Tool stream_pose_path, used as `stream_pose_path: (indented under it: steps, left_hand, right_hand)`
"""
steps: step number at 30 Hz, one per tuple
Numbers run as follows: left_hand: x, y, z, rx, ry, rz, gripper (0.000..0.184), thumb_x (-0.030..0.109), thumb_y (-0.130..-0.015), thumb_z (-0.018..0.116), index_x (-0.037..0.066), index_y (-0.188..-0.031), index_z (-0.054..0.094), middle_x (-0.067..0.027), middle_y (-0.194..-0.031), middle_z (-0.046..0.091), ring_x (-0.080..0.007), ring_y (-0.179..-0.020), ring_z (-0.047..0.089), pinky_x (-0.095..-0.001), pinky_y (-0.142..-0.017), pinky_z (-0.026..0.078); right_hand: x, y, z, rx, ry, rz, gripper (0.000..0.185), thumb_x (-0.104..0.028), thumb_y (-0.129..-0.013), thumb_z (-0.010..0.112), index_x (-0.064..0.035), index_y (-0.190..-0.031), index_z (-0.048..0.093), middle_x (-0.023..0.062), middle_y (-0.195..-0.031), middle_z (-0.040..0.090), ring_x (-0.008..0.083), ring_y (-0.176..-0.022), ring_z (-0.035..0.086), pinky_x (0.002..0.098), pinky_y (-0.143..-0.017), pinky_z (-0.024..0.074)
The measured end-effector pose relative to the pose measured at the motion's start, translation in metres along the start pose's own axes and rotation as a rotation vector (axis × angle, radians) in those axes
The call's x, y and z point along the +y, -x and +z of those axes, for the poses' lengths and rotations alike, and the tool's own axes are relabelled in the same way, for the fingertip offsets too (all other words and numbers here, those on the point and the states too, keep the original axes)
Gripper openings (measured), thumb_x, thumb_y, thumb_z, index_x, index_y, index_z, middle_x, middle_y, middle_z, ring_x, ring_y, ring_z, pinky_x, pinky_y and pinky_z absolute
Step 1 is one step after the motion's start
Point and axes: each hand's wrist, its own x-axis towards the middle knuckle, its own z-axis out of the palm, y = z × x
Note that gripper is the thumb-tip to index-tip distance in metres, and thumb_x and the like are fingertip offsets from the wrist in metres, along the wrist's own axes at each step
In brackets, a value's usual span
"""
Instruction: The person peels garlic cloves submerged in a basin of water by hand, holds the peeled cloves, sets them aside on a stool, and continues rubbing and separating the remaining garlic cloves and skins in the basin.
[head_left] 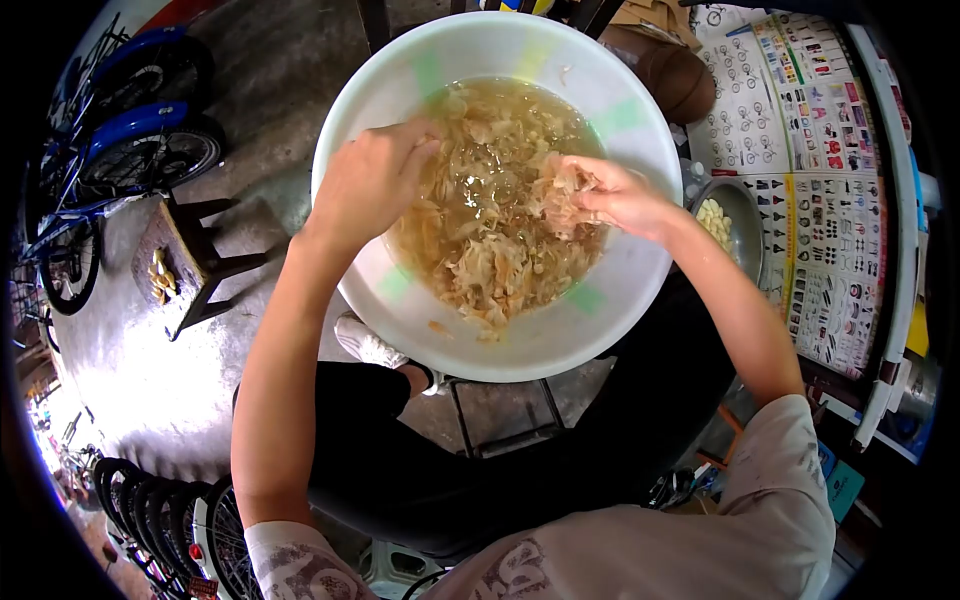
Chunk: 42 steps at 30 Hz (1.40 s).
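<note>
A large white basin (365,290) holds brownish water with many wet, papery garlic skins (490,270) floating in it. My right hand (625,200) is over the right side of the water, its fingers closed around a clump of garlic skins (563,195). At the basin's left side, my left hand (375,180) has its fingers curled together near the water's edge. The back of that hand faces me, so whatever its fingertips may hold is hidden.
Right of the basin stands a metal bowl (745,235) with pale peeled garlic cloves (714,222). A small wooden stool (185,255) at left carries a few yellowish pieces. Bicycles (140,150) stand at far left, and a printed sheet (820,200) covers a surface at right.
</note>
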Motion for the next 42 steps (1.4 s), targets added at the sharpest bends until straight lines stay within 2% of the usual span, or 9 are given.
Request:
stream_pose_path:
  steps: [4,7,11,18,21,26,27,31,42]
  left_hand:
    - [0.007,0.003,0.01,-0.016,0.044,-0.007,0.019,0.013,-0.094,0.054,0.002,-0.105,0.065,-0.0212,-0.087,0.067,-0.0372,-0.079,0.063,-0.0408,-0.074,0.048]
    - [0.019,0.005,0.016,-0.049,0.272,-0.002,0.018,0.01,-0.094,0.055,-0.001,-0.105,0.064,-0.0157,-0.076,0.064,-0.0232,-0.068,0.061,-0.0345,-0.068,0.048]
    - [0.031,0.007,0.022,-0.067,0.282,-0.03,0.018,0.011,-0.095,0.055,-0.001,-0.105,0.064,-0.0122,-0.072,0.061,-0.0197,-0.066,0.059,-0.0331,-0.065,0.047]
    - [0.026,0.006,0.03,-0.069,0.272,-0.079,0.019,0.012,-0.096,0.054,-0.001,-0.104,0.065,-0.0101,-0.069,0.058,-0.0176,-0.064,0.055,-0.0315,-0.063,0.046]
    - [0.027,0.003,0.028,-0.093,0.287,-0.109,0.019,0.012,-0.096,0.054,-0.002,-0.103,0.065,-0.0104,-0.07,0.059,-0.0178,-0.064,0.056,-0.0319,-0.063,0.046]
    - [0.018,0.002,0.025,-0.033,0.21,-0.055,0.02,0.013,-0.096,0.055,-0.002,-0.103,0.065,-0.0121,-0.07,0.061,-0.0205,-0.064,0.059,-0.0339,-0.064,0.047]
    - [0.019,0.001,0.02,-0.044,0.193,-0.081,0.02,0.013,-0.095,0.055,-0.002,-0.103,0.065,-0.013,-0.07,0.061,-0.0221,-0.064,0.06,-0.0345,-0.064,0.047]
    - [0.013,-0.001,0.019,-0.009,0.112,-0.053,0.021,0.013,-0.095,0.055,-0.003,-0.103,0.066,-0.0147,-0.068,0.061,-0.0265,-0.064,0.06,-0.0349,-0.065,0.048]
    - [0.003,-0.006,0.011,0.062,0.099,0.007,0.02,0.019,-0.093,0.055,0.003,-0.098,0.066,-0.0229,-0.083,0.066,-0.0434,-0.077,0.062,-0.0485,-0.072,0.049]
  right_hand:
    - [-0.02,0.004,0.021,0.17,-0.174,-0.048,0.052,0.006,-0.095,0.05,-0.0013,-0.145,0.037,0.0127,-0.127,0.055,0.0189,-0.108,0.062,0.0332,-0.093,0.0577]
    - [-0.026,0.002,0.031,0.139,-0.288,-0.213,0.048,0.006,-0.096,0.048,0.0008,-0.142,0.039,0.0124,-0.128,0.055,0.022,-0.11,0.062,0.0375,-0.095,0.0584]
    - [-0.037,0.0,0.045,0.087,-0.438,-0.381,0.042,0.001,-0.096,0.053,0.0039,-0.137,0.045,0.0144,-0.125,0.055,0.0186,-0.102,0.064,0.0287,-0.086,0.0589]
    - [-0.044,-0.004,0.02,-0.056,-0.523,-0.214,0.041,-0.004,-0.096,0.053,0.0034,-0.136,0.045,0.0118,-0.127,0.057,0.0212,-0.11,0.061,0.0309,-0.085,0.0533]
    - [-0.042,-0.01,0.01,0.047,-0.303,-0.125,0.043,-0.009,-0.096,0.056,-0.0015,-0.137,0.046,0.01,-0.122,0.06,0.0222,-0.105,0.063,0.0305,-0.085,0.0505]
    - [-0.02,-0.022,-0.002,0.277,1.182,-0.452,0.066,-0.047,-0.09,0.065,-0.0172,-0.143,0.043,0.0186,-0.149,0.036,0.032,-0.134,0.041,0.0453,-0.1,0.0469]
    - [-0.031,-0.018,0.001,0.179,1.241,-0.239,0.09,-0.067,-0.079,0.065,-0.0233,-0.15,0.032,0.0206,-0.156,0.019,0.0363,-0.145,0.02,0.0538,-0.111,0.0361]
    - [-0.013,-0.031,0.005,-0.015,1.197,-0.226,0.11,-0.069,-0.068,0.074,-0.0309,-0.154,0.017,0.0249,-0.158,0.01,0.047,-0.146,0.009,0.0621,-0.115,0.0215]
    - [0.03,-0.023,0.047,-0.505,0.976,-0.547,0.131,-0.05,-0.051,0.092,-0.0238,-0.155,0.017,0.0304,-0.151,0.018,0.0474,-0.14,0.019,0.0582,-0.114,0.0264]
